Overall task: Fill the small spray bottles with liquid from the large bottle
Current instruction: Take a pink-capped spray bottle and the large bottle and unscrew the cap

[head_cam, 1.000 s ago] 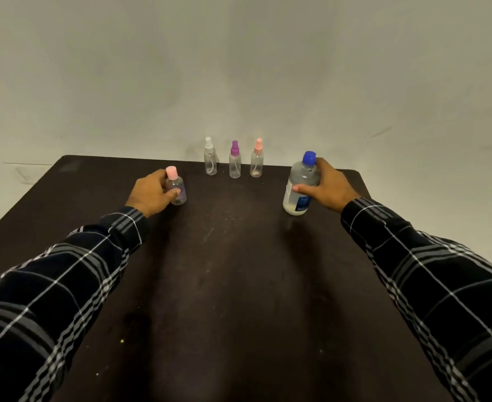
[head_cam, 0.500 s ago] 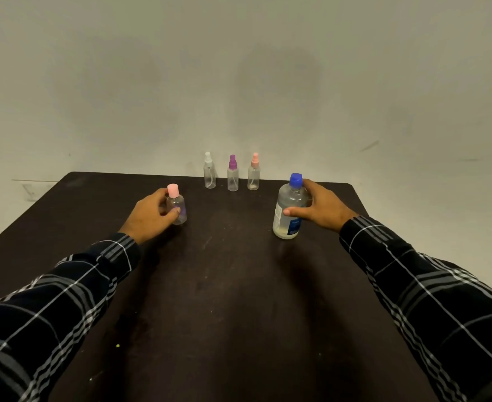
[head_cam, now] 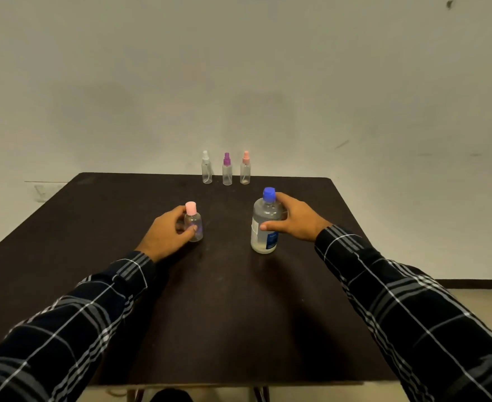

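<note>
left hand (head_cam: 166,232): wrapped round the small pink-capped bottle (head_cam: 196,220); thumb across the front, fingers behind; holding it.
small pink-capped bottle: upright, base on the tabletop (head_cam: 224,309), left of centre. Cap on, clear body. Cannot tell if there is liquid inside.
right hand (head_cam: 298,223): grips the large bottle (head_cam: 263,236); thumb on the front at label height, fingers round the far side near the shoulder.
large bottle: upright on the tabletop, right of centre. Blue cap (head_cam: 269,194) on. Clear body with a white-and-blue label and clear liquid inside; level hard to read.
held bottles: apart, with bare tabletop between them.
back row: three slim spray bottles upright at the far edge of the tabletop, near each other, not touching.
back row order, left to right: white-topped spray bottle (head_cam: 206,172), purple-topped spray bottle (head_cam: 227,174), pink-topped spray bottle (head_cam: 245,172). All have clear bodies and their tops on.
back row vs hands: well behind both hands, untouched.
sleeves: dark plaid left sleeve (head_cam: 65,329) and right sleeve (head_cam: 413,314), coming in from the near corners.
tabletop: dark brown, matte, a few small light specks.
wall (head_cam: 239,82): plain and pale, with a few faint marks.
floor (head_cam: 488,300): pale strip at the right, beyond the tabletop.
</note>
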